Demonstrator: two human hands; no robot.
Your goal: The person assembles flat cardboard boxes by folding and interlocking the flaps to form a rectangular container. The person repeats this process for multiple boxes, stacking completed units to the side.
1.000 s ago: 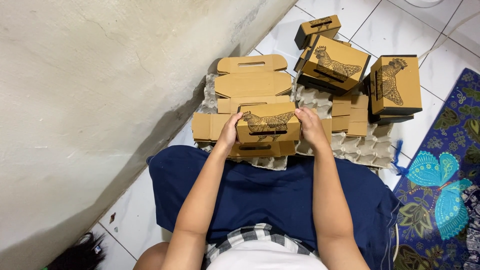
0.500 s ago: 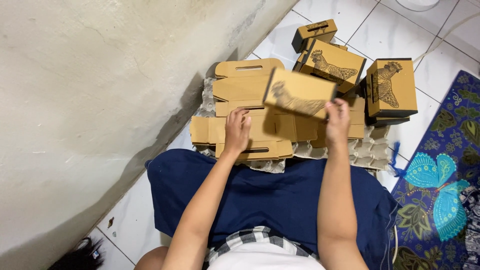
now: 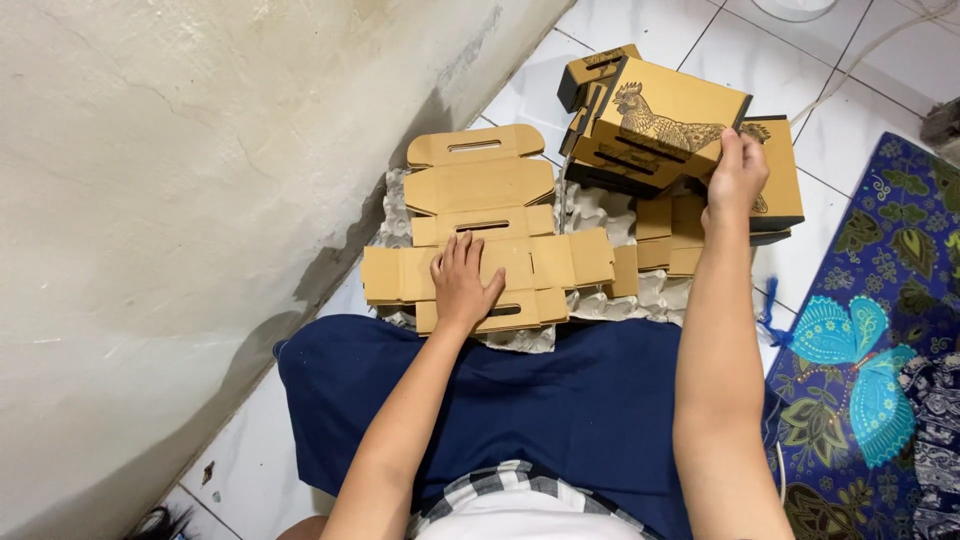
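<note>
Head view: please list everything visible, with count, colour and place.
Folded carton with rooster print: one, brown, held at top centre.
Other assembled cartons: at least two, brown, behind and beside it.
Flat carton blanks: a stack, brown, centre floor.
Egg trays: grey, under the blanks.
Mat with butterfly: one, blue and teal, right.
Floor tiles: white, top.
Wall: off-white, stained, left.
Blue cloth: over the person's lap.
Left hand: flat on the blanks.
Right hand: grip on the folded carton's edge.
</note>
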